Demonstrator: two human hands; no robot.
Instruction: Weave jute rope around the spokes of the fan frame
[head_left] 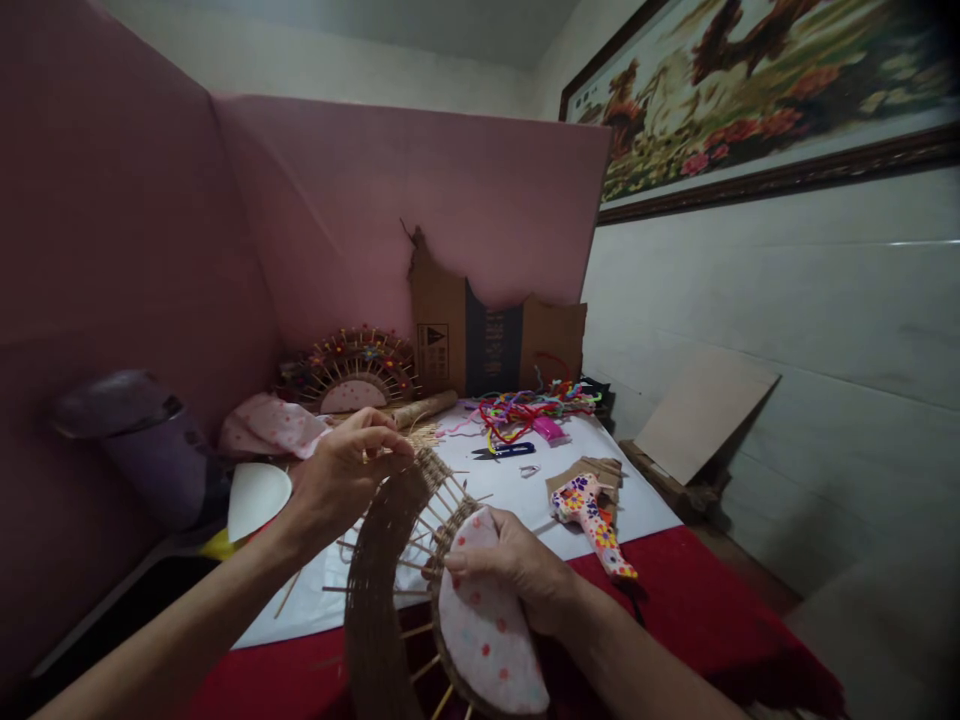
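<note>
A half-round fan-like piece of weaving stands tilted in front of me, with thin wooden sticks fanning from its centre to a broad brown woven band (371, 580). My right hand (529, 570) grips the half-round middle, covered in white cloth with red dots (491, 650), thumb on its face. At the band's upper end, my left hand (349, 460) is closed in a pinch beside the stick tips. Fine pale strands show near those fingertips, but what they pinch is too small to make out. The lower part of the weaving runs out of view.
A similar decorated fan piece (356, 385) leans at the back. Coloured pipe cleaners (517, 405), blue thread snips (504, 451) and a flower-patterned glue gun (596, 520) lie on the white-covered table. A white half-round piece (259, 500) is at left; cardboard (439, 330) stands behind.
</note>
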